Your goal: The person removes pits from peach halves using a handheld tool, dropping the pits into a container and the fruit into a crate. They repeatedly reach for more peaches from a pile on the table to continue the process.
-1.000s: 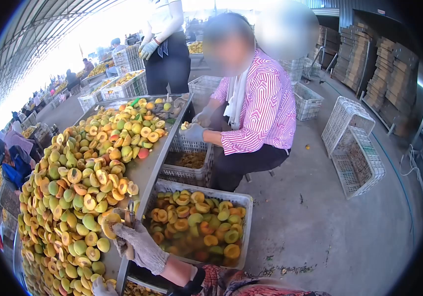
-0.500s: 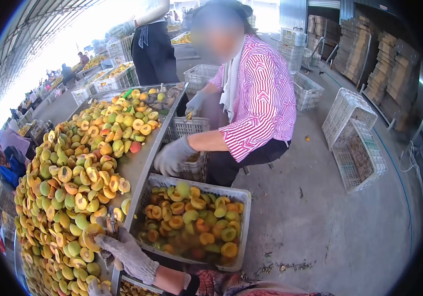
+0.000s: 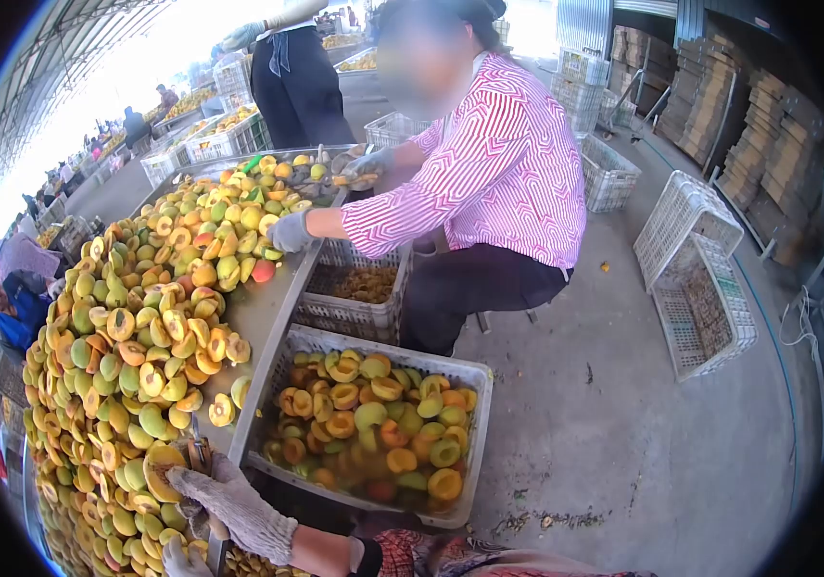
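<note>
My right hand (image 3: 239, 505), in a grey knitted glove, is closed around a hand tool (image 3: 200, 454) with a narrow metal end; its exact kind is unclear. By the thumb and fingertips is a cut yellow peach half (image 3: 163, 471), overlapping the glove in this view. My left hand (image 3: 184, 560), also gloved, shows only in part at the bottom edge, low beside the fruit heap. A large pile of halved and whole peaches (image 3: 133, 385) covers the metal table (image 3: 263, 317). Right of my right hand stands a crate (image 3: 481, 423) of peach halves.
Across the table corner sits a co-worker (image 3: 489, 173) in a striped top, with gloved hands at the table. A crate of pits (image 3: 383, 313) stands before them. Empty crates (image 3: 696, 279) lie on the floor at right, near stacked boards (image 3: 705, 91).
The co-worker's nearer hand has moved from above the crates up to the fruit at the table edge. My right hand has shifted slightly left and down in view, still around the tool.
</note>
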Motion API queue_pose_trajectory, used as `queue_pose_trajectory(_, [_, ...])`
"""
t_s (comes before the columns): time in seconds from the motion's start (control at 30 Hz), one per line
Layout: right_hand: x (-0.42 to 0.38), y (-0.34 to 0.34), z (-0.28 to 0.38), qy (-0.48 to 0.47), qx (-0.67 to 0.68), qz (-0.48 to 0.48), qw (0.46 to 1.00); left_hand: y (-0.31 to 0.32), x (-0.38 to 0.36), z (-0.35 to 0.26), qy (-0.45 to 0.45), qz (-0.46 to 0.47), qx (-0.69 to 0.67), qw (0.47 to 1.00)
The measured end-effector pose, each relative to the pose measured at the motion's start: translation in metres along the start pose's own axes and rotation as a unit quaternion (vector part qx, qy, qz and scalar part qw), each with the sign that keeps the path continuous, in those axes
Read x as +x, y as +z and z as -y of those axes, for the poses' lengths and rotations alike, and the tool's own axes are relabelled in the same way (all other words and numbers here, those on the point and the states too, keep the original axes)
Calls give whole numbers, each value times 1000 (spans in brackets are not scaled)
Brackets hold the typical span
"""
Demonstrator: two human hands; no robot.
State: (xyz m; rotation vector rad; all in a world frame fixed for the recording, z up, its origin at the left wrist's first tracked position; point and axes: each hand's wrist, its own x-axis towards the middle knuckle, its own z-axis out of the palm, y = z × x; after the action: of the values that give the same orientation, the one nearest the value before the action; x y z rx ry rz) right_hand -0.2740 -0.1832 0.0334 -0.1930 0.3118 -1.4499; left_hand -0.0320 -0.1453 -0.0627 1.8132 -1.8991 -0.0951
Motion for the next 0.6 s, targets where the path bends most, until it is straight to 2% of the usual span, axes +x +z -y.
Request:
queue_pose_trajectory(0.1, [-12,3,23,65,-44,10,997,5,-1,10,2,-10,-25,1000])
queue_pose_trajectory(0.23, [-11,1,27,48,-58,9,997,-5,1,-13,12,-4,-17,1000])
queue_pose_trajectory(0.33, [-12,1,30,34,-74,-4,997,-2,0,-7,-48,1,-50,998])
queue_pose_trajectory(0.53, [-3,0,-2,23,-9,9,1000,-3,2,-22,-3,6,36,999])
queue_pose_trajectory(0.57, [-10,-3,8,63,-32,58,996,-7,3,-21,3,1,57,998])
queue_pose_trajectory(0.6, [-11,0,9,65,-34,47,996,-8,3,-17,7,-6,60,998])
